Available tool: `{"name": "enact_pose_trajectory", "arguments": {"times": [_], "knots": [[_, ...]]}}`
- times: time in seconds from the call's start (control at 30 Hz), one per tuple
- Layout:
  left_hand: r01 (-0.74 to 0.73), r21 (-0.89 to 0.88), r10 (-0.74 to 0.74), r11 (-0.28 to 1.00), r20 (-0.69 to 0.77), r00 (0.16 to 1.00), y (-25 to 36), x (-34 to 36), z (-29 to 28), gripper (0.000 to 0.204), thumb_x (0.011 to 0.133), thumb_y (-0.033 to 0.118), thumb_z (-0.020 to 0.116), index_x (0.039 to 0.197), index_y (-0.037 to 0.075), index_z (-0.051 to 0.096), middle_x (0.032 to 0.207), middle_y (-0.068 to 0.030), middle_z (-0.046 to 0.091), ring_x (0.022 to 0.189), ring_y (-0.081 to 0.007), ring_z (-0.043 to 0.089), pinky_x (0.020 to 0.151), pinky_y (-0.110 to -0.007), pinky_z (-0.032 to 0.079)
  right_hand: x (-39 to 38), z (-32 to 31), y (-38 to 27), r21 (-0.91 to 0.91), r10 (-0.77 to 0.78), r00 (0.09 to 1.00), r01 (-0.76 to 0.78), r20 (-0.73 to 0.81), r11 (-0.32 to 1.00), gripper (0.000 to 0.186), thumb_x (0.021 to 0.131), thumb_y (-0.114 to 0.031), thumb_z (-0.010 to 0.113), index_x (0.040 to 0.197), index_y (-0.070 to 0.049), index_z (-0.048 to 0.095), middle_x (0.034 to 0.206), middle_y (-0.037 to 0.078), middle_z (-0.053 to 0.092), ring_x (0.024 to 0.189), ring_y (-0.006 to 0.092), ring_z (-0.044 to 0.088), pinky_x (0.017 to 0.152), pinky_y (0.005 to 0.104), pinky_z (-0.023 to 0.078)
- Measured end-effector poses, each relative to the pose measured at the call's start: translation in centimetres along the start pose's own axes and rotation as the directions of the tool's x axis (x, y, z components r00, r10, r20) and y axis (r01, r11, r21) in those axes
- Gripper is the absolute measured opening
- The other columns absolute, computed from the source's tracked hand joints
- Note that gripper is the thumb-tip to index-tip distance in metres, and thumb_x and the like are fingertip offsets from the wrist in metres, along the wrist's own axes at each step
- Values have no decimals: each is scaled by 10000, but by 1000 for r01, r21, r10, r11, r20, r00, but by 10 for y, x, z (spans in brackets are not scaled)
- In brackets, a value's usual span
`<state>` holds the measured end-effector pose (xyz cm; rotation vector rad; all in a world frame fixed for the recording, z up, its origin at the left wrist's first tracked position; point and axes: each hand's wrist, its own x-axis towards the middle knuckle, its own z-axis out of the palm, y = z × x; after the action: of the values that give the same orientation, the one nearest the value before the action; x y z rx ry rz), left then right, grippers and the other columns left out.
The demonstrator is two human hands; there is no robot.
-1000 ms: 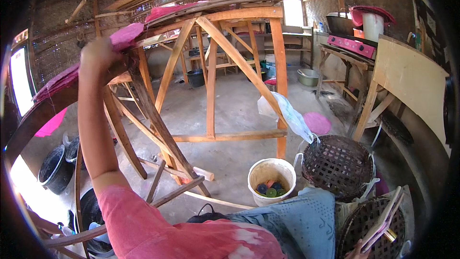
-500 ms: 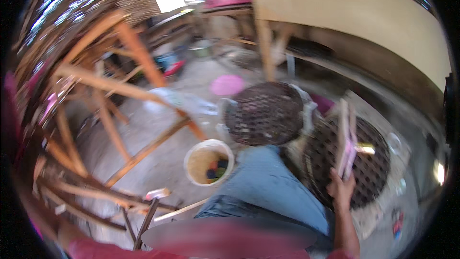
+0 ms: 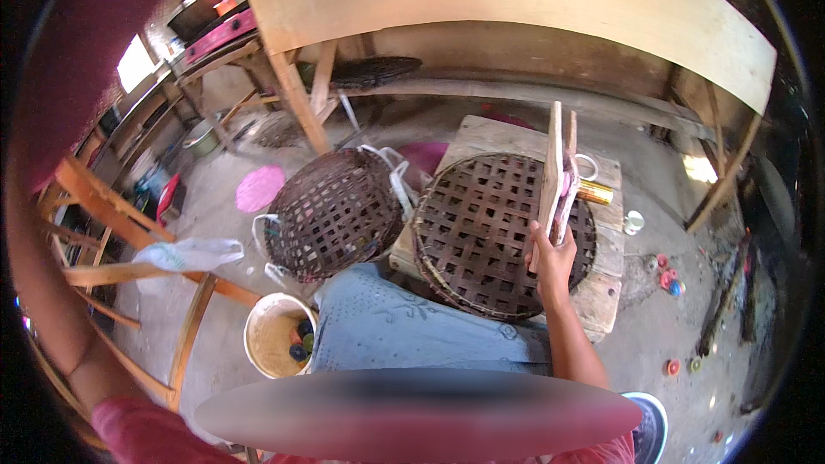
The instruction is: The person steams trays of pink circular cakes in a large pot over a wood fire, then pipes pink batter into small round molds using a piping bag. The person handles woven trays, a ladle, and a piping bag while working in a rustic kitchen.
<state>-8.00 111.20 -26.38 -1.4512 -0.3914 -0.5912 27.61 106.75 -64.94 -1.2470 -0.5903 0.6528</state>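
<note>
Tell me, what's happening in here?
The person's right hand holds a two-piece wooden object, a gold-coloured cylinder beside it, above a round woven tray on a low wooden platform. The left arm is raised, its hand out of view. A woven basket and white bucket stand nearby.

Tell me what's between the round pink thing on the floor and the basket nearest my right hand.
A second woven basket with white straps lies there, in the head view.
</note>
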Motion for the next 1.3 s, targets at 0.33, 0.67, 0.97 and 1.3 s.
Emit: {"name": "enact_pose_trajectory", "arguments": {"times": [0.33,0.67,0.97,1.3], "knots": [[184,-958,267,222,241,933,390,-97,17,323,766,114,542,1077,133,631,936,3,656,724,-140,607,567,-284,487,20,-86,6,-9,-108,783,130,-613,992,303,810,-137,678,1008,-6,491,690,55,534,421,113,482,358,254,390],[438,-897,24,51,440,898,397,-65,51,283,789,123,533,1065,109,597,826,-22,626,657,-171,615,541,-315,506,-29,-60,-46,-134,-249,774,210,-582,968,328,810,-101,654,1073,0,486,675,36,533,417,93,472,354,231,375],[373,-925,333,-77,329,884,444,-45,-23,293,773,140,549,1054,57,573,806,-79,616,683,-222,654,546,-329,535,-81,-54,-62,-153,-210,749,146,-628,977,315,813,-110,647,1059,3,487,697,66,537,404,109,473,351,236,379],[525,-805,532,-277,326,781,441,-63,-6,287,806,207,614,1021,19,585,839,-185,641,803,-354,635,658,-453,514,-110,-49,-59,-172,-35,892,-49,-451,984,357,779,-106,687,1048,32,497,687,52,531,397,100,471,336,231,365]]}}
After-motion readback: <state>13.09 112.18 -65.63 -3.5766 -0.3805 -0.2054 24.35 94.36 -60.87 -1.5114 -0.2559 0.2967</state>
